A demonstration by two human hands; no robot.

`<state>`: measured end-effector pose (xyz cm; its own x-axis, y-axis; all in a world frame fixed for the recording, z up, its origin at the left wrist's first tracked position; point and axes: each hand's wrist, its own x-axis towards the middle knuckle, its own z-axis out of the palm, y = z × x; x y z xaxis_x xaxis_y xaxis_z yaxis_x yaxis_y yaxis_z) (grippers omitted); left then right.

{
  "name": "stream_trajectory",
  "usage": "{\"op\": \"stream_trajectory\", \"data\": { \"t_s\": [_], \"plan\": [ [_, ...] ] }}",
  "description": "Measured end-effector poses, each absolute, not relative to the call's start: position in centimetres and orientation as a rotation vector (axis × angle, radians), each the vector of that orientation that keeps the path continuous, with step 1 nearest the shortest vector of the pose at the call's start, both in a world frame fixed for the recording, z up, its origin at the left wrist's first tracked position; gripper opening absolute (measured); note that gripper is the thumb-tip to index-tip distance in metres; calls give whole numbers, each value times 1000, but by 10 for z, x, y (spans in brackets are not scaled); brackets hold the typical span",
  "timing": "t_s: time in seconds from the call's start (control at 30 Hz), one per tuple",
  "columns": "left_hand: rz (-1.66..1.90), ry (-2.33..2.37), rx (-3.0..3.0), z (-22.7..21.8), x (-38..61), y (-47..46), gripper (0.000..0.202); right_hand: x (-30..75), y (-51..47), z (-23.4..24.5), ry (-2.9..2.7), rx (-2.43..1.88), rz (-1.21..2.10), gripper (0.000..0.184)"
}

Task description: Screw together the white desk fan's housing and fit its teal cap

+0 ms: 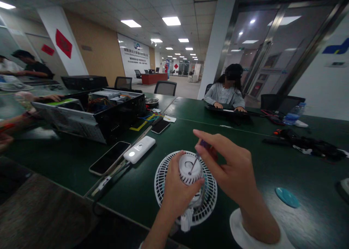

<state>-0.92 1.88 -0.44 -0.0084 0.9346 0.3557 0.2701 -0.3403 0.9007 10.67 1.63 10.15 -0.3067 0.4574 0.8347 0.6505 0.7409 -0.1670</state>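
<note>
A small white fan (161, 195) lies grille-down on the green table, its round motor housing (185, 162) facing up. My left hand (177, 190) wraps around that housing, thumb on the near right side and fingers on the left. Above and to the right, my right hand (226, 158) pinches the handle of a screwdriver (194, 164). The slim metal shaft slants down to the left, and its tip meets a small hole or screw on the housing's top. Most of the screwdriver's dark handle is hidden behind the fingers. A teal round disc (287, 197) lies to the right of my right hand.
Left of the fan are a white power bank (139, 149), a phone (109, 158) and a second phone (160, 126). An open computer case (109, 114) stands beyond, with another person's hands beside it. Across the table sits a person (227, 89). A bottle (294, 113) stands at right.
</note>
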Motion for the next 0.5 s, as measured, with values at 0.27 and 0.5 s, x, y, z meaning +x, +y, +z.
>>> {"op": "stream_trajectory", "data": {
  "t_s": [0.27, 0.5],
  "plan": [
    [1385, 1256, 1657, -3, -10, 18, 66, 105, 17, 101, -1976, -848, -210, 34],
    [1408, 1261, 1666, -6, -9, 19, 68, 106, 17, 101, -1946, -868, -296, 27]
  ]
}}
